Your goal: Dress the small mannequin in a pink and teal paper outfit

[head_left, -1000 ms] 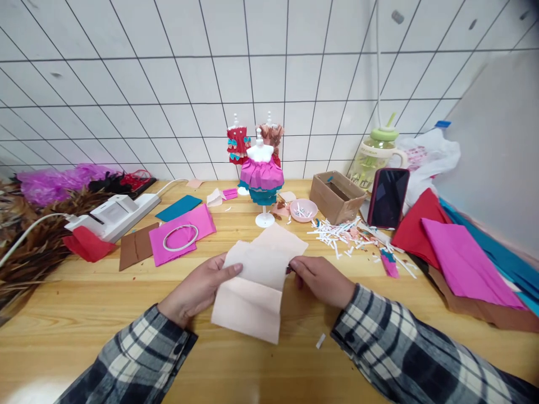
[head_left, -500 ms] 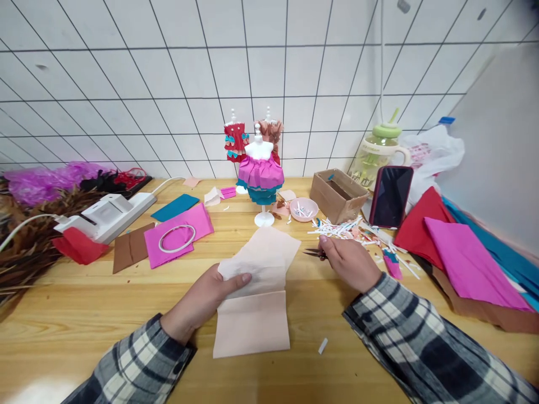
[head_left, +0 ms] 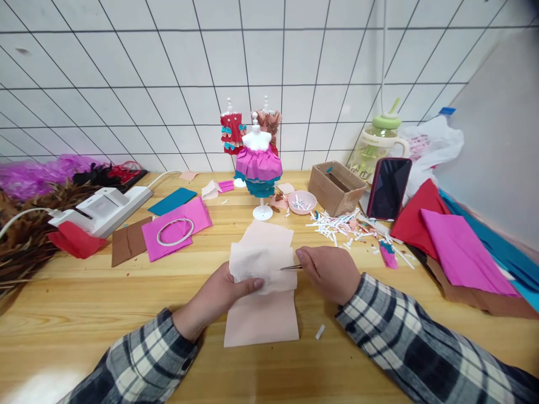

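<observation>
My left hand [head_left: 225, 294] pinches a folded sheet of pale pink paper [head_left: 261, 322], its thumb lying on top. The sheet's upper flap is folded over, and another pale layer reaches toward the doll stand. In my right hand [head_left: 330, 269] is a pair of small scissors [head_left: 290, 267], whose thin pointed blades lie over the flap's right part. The fingers hide the scissors' handles. Just beyond the paper stands a small white dress form [head_left: 257, 141] wearing a magenta and teal ruffled paper dress [head_left: 259, 165].
Two more dressed forms stand behind, one in a red dress [head_left: 231, 132]. To the right are a cardboard box [head_left: 339, 196], a pink dish [head_left: 302, 203], white paper strips [head_left: 337, 224], a phone [head_left: 388, 188] and coloured paper [head_left: 463, 247]. Leftward lie a white ring [head_left: 192, 227] and a power strip [head_left: 113, 210].
My right hand first drew the scissors away to the right of the paper, then brought them back over its flap. My left hand has shifted slightly right with the sheet.
</observation>
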A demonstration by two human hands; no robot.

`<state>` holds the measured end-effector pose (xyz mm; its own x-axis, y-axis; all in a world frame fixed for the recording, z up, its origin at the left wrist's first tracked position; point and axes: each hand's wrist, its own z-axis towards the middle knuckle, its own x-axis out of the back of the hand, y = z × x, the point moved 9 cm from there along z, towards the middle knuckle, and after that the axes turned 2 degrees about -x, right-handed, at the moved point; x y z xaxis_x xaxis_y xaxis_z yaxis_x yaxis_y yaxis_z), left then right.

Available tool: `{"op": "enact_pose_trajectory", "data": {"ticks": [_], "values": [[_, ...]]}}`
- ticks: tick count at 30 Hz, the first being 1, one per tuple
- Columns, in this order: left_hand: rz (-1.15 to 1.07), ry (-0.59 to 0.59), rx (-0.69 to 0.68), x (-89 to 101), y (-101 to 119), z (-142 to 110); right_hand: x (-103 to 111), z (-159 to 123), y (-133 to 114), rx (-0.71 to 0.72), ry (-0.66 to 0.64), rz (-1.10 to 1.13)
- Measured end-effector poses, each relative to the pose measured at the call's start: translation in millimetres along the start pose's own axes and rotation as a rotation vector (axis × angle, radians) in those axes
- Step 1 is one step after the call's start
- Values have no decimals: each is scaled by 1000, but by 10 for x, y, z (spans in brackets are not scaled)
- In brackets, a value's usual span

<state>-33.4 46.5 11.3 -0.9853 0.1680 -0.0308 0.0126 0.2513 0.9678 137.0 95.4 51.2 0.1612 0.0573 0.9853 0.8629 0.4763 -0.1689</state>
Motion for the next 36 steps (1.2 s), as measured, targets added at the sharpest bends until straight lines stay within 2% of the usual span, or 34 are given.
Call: {"op": "enact_pose_trajectory", "data": {"ticks": [3, 8, 14, 22, 27, 36], "values": [[-7, -4, -8, -5, 8, -5, 40, -9, 1, -2, 21, 1], [-13, -43, 3, -35, -37, 12, -36, -25, -120, 22, -75, -16], [39, -3, -24, -21, -2, 23, -70, -37, -160, 0, -102, 63], [81, -9, -54, -44, 41, 23, -54, -51, -219, 20, -126, 17], [89, 30, -49, -18, 60, 21, -47, -41, -171, -34, -127, 5], [25, 36, -41, -12, 52, 5, -38, -48, -165, -30, -115, 21]]}}
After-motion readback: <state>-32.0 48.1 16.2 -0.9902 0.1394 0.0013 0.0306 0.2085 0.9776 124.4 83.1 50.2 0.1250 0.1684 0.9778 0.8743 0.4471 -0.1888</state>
